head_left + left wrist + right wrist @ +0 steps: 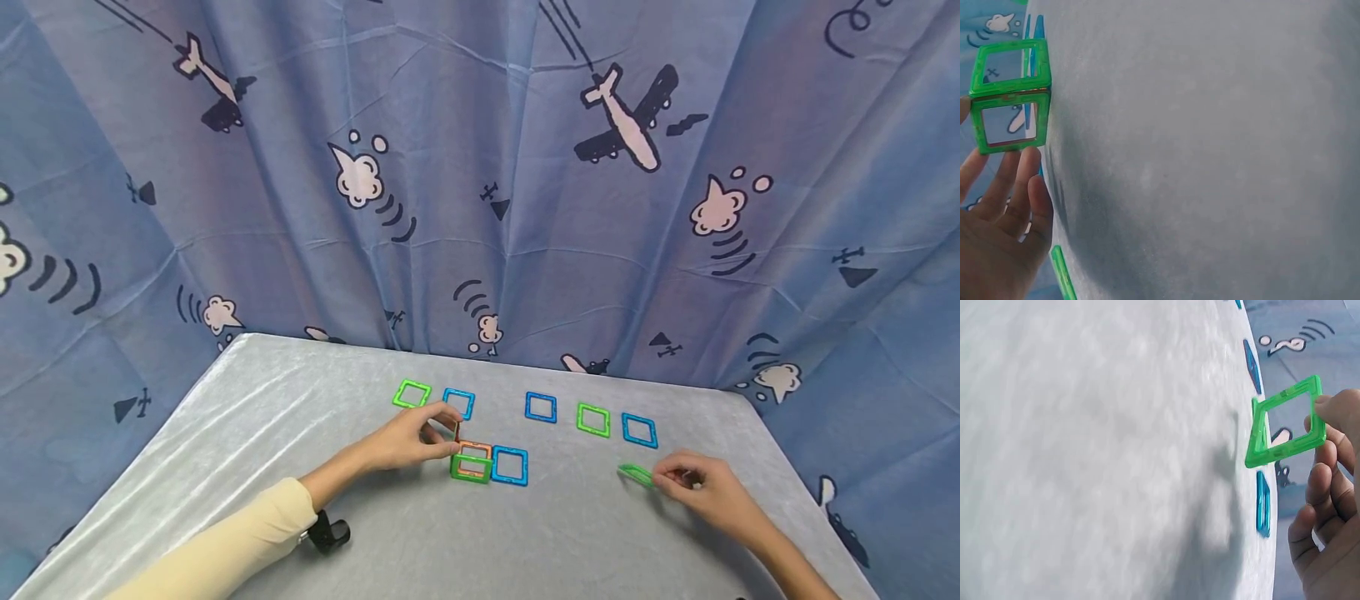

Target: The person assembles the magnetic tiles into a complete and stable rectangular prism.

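Observation:
My left hand (420, 437) grips an upright square magnetic tile (457, 430) at the left side of a small build, thumb low and fingers over its top. The build has an orange tile (476, 447), a green tile (471, 477) at its front and a blue tile (510, 466) on its right. In the left wrist view two green frames (1012, 150) meet at an edge, fingertips right at the lower one. My right hand (701, 487) pinches a green square tile (1285, 450) by one edge between thumb and finger, raised over the table at the right.
Along the back of the grey cloth-covered table (570, 542) lie several loose tiles: green (402, 404), blue (469, 407), blue (541, 418), green (594, 432) and blue (640, 443). A patterned blue curtain (450, 233) hangs behind the table.

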The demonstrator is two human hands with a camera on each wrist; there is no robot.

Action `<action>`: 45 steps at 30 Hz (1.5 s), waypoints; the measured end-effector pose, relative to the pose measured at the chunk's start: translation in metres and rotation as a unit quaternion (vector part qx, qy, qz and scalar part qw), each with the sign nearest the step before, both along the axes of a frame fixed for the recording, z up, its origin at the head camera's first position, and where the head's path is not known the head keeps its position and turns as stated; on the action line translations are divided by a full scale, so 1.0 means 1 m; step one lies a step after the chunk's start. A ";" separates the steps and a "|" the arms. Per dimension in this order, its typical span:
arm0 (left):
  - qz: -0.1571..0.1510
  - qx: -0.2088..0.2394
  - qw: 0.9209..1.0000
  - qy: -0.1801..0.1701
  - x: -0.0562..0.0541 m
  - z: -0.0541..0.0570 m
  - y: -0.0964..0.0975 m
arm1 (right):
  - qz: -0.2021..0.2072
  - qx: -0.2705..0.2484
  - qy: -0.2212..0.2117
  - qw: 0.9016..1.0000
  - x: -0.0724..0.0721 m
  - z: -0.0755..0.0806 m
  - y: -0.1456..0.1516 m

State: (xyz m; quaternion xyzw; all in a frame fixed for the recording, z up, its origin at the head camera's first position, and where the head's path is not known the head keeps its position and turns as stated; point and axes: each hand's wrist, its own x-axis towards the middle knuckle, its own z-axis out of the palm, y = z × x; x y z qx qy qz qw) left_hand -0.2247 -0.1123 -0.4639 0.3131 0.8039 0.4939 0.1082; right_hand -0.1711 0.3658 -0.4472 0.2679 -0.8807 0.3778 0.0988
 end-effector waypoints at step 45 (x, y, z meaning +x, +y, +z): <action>-0.006 -0.007 1.000 0.010 0.000 0.001 0.001 | 0.154 -0.060 -0.065 0.984 -0.026 -0.004 -0.097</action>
